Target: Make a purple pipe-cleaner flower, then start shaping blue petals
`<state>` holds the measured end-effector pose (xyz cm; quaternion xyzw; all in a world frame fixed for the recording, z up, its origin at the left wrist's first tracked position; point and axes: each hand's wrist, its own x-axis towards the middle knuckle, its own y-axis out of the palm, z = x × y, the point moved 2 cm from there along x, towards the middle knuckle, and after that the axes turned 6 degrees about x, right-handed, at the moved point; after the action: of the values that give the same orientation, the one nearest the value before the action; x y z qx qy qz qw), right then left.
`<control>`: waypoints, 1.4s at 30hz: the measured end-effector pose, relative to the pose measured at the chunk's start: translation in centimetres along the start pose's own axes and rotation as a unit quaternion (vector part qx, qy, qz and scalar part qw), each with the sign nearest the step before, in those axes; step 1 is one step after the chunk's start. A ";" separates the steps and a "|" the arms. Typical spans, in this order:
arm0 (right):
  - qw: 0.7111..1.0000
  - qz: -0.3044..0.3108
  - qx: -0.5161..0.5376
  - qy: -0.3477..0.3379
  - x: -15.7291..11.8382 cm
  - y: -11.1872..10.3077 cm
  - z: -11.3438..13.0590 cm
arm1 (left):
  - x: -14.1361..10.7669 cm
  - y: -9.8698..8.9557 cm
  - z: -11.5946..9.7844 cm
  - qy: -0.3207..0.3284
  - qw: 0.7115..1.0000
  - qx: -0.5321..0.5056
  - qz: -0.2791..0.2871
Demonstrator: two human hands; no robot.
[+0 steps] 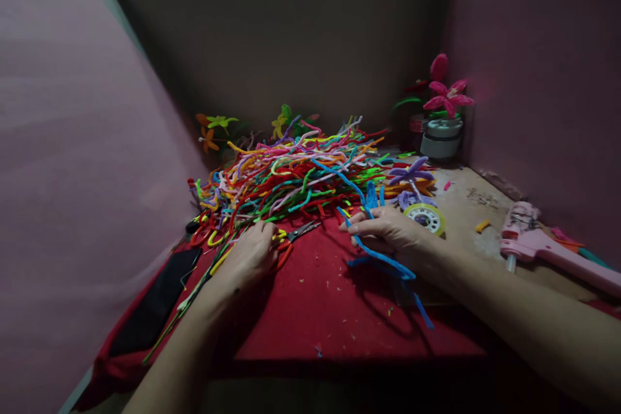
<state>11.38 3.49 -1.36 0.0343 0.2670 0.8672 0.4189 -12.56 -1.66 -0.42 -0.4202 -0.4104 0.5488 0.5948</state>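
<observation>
My left hand (253, 247) is closed at the handles of a pair of scissors (301, 231), low over the red cloth. The blades point right, slightly parted, and the orange and yellow handles are partly hidden by my fingers. In my right hand (383, 229), blue pipe cleaners (383, 257) are pinched between thumb and fingers. Some of their ends bend into loops above the hand, and others dangle below it. Behind both hands lies a large heap of many-coloured pipe cleaners (301, 171).
A black phone (152, 304) lies at the left edge of the red cloth (310, 317). On the right are a yellow-rimmed wheel (425, 218), a purple pipe-cleaner flower (411, 171) and a pink glue gun (538, 242). A pot (441, 139) with pink flowers stands behind.
</observation>
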 end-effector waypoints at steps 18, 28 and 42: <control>1.000 0.007 0.012 0.019 -0.3 0.1 0.2 | -0.4 -1.1 2.1 0.060 0.994 -0.045 -0.077; 1.000 0.002 0.029 -0.008 -0.3 0.1 0.2 | -2.8 -2.8 -0.3 0.074 0.978 -0.173 -0.084; 0.999 -0.049 0.020 -0.007 -0.8 0.8 0.7 | -1.8 -3.9 -5.6 0.076 0.982 0.134 -0.109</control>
<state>11.55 2.81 -0.19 0.0355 0.2825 0.8399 0.4621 -6.14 -3.87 1.55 -0.3298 -0.3305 0.4972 0.7313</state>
